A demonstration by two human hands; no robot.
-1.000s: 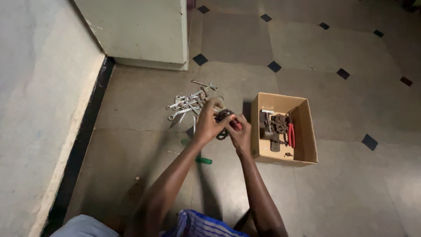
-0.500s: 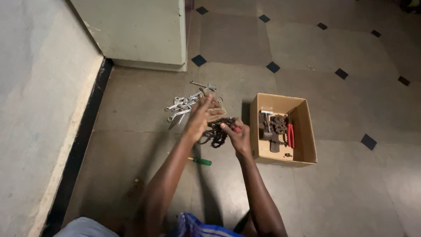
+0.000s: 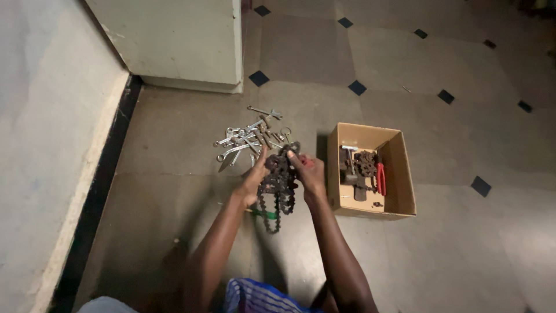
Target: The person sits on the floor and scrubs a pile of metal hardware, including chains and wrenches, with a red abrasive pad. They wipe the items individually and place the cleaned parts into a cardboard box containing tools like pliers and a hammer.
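While both hands grip it from either side, the rusty chain point(image 3: 278, 188) hangs bunched between them above the floor point(image 3: 174, 145), its loops drooping toward the person. The left hand point(image 3: 253, 181) has its fingers closed on the chain's left edge; the right hand point(image 3: 310, 173) pinches its top right. Just beyond lies a pile of wrenches point(image 3: 246, 142), a green-handled tool point(image 3: 263, 214) beneath, and a cardboard box point(image 3: 399, 203) just right.

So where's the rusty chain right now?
In the head view the rusty chain hangs between both hands at centre, just left of the cardboard box and below the wrench pile.
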